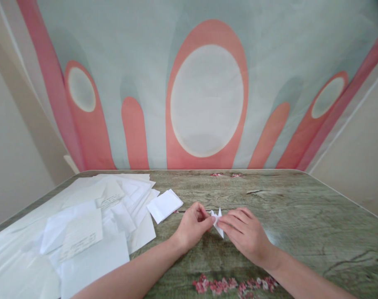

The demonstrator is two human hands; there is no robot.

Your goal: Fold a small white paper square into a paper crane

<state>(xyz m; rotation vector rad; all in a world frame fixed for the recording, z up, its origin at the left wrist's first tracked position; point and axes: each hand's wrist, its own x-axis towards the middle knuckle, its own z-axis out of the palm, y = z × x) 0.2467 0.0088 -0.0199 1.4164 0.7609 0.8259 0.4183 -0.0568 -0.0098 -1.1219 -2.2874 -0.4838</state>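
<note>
A small folded white paper (219, 231) with pointed tips is between my two hands, just above or on the wood-patterned table. My left hand (192, 224) pinches its left side between thumb and fingers. On the other side, my right hand (246, 232) has its fingers pressed together against the paper's right edge. Two points stick up and one points down toward me. Parts of the paper are covered by my fingertips.
Loose white sheets (114, 253), some with printed or written lines, spread over the left of the table (316, 224). A small stack of folded white paper (164, 205) lies beside them. Behind rises a wall covering (154, 54) with coral shapes.
</note>
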